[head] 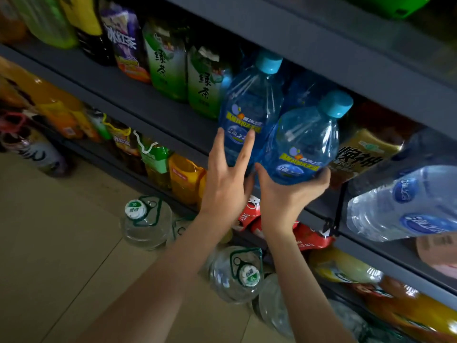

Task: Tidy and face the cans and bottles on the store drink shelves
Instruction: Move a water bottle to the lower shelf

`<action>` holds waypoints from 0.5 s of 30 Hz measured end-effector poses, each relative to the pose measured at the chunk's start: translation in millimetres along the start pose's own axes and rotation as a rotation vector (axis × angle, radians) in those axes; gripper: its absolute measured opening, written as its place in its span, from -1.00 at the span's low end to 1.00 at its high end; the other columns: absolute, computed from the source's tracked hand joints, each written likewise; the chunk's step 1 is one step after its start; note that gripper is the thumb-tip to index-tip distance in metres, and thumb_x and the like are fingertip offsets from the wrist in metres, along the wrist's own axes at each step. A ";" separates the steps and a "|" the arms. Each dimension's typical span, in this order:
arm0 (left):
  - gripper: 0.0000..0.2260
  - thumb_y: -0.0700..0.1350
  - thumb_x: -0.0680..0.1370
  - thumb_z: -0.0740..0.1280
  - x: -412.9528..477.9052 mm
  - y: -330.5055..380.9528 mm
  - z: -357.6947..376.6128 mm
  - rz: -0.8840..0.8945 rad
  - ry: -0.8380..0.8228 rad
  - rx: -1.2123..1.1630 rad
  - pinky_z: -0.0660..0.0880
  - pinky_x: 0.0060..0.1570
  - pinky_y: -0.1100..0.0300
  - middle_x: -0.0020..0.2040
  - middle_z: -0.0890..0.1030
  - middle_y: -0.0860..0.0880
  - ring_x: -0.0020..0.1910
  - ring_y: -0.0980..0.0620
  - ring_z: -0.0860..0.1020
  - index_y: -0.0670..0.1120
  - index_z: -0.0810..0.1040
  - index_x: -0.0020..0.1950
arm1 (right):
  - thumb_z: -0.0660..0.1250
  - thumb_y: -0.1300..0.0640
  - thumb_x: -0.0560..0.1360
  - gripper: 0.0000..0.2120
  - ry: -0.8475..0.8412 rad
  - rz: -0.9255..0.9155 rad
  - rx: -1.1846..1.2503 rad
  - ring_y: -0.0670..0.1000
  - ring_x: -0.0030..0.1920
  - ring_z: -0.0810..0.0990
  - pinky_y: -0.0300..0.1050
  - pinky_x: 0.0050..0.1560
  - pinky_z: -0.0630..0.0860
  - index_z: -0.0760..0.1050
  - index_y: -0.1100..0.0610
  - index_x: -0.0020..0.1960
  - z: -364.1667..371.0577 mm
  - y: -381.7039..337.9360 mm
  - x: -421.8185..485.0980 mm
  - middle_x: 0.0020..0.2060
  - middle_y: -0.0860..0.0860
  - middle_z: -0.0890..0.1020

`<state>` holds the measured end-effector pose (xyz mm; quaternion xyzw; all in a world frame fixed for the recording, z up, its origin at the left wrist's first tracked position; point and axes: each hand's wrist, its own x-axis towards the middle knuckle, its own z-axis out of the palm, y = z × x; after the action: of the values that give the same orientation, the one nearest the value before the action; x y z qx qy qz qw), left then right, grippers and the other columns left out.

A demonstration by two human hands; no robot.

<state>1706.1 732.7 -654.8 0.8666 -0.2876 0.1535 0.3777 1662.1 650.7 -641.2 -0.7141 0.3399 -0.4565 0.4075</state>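
Green tea bottles (202, 82) crowd left of the blue bottles (249, 107); floor jugs (146, 221) below.

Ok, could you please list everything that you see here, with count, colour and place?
left blue bottle: one, blue with light-blue cap, front of middle shelf
right blue bottle: one, same colours, just right of it
green tea bottles: two, green labels, left of the blue ones
purple-label bottle: one, purple and orange, further left
clear water bottle: one, clear with blue label, far right
water jugs: at least three, clear with green handles, on the floor
shelf: one unit, dark grey
left hand: straight fingers touch the left blue bottle
right hand: grips the right blue bottle's base
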 end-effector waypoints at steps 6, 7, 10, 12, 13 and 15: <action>-0.29 -0.17 0.51 0.38 0.4 7.7 -5.1 -0.062 -0.063 -0.062 0.31 0.34 -0.17 0.49 0.07 -0.36 0.44 -0.35 0.16 0.05 0.03 0.52 | 0.63 0.02 0.19 0.07 -0.056 0.049 -0.133 -0.09 0.13 0.15 -0.59 0.18 -0.02 0.06 0.43 0.41 15.1 -6.4 7.1 0.29 0.28 0.25; -0.30 -0.16 0.52 0.37 -0.3 10.3 -7.9 -0.073 -0.081 -0.073 0.31 0.34 -0.17 0.49 0.08 -0.35 0.43 -0.35 0.18 0.06 0.03 0.52 | 0.61 0.02 0.22 0.07 -0.083 0.076 -0.142 -0.07 0.16 0.15 -0.54 0.20 -0.01 0.03 0.42 0.43 13.0 -8.2 7.2 0.31 0.28 0.23; -0.31 -0.17 0.53 0.34 -4.4 21.7 -23.9 -0.100 -0.140 -0.075 0.30 0.33 -0.18 0.49 0.11 -0.34 0.42 -0.34 0.21 0.07 0.01 0.52 | 0.55 0.07 0.32 0.03 -0.203 0.134 -0.213 0.17 0.32 0.17 -0.29 0.26 0.05 -0.07 0.35 0.48 -1.7 -17.5 4.6 0.39 0.26 0.16; -0.30 -0.19 0.53 0.32 -9.1 30.9 -42.1 -0.132 -0.183 -0.068 0.29 0.32 -0.13 0.49 0.13 -0.33 0.40 -0.31 0.23 0.07 -0.02 0.53 | 0.52 0.14 0.35 -0.03 -0.240 0.117 -0.303 0.22 0.35 0.16 -0.20 0.30 0.04 -0.06 0.33 0.50 -19.4 -29.6 -0.1 0.41 0.27 0.15; -0.30 -0.20 0.53 0.31 -11.8 36.5 -54.3 -0.155 -0.205 -0.066 0.29 0.32 -0.11 0.49 0.14 -0.32 0.39 -0.29 0.24 0.05 -0.01 0.54 | 0.50 0.19 0.36 -0.08 -0.246 0.109 -0.327 0.23 0.34 0.18 -0.14 0.31 0.06 -0.02 0.32 0.50 -29.3 -38.8 -3.5 0.40 0.26 0.17; -0.35 -0.20 0.54 0.29 -15.7 49.8 -83.9 -0.218 -0.236 -0.072 0.29 0.31 -0.07 0.48 0.18 -0.29 0.40 -0.25 0.24 -0.02 0.05 0.55 | 0.43 0.28 0.38 -0.25 -0.275 0.074 -0.342 0.25 0.29 0.25 0.04 0.31 0.20 0.13 0.30 0.45 -48.9 -62.2 -11.1 0.32 0.26 0.28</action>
<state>1659.1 773.7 -578.2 0.8907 -0.2395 -0.0016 0.3864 1619.8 674.1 -577.6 -0.8154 0.3794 -0.2755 0.3395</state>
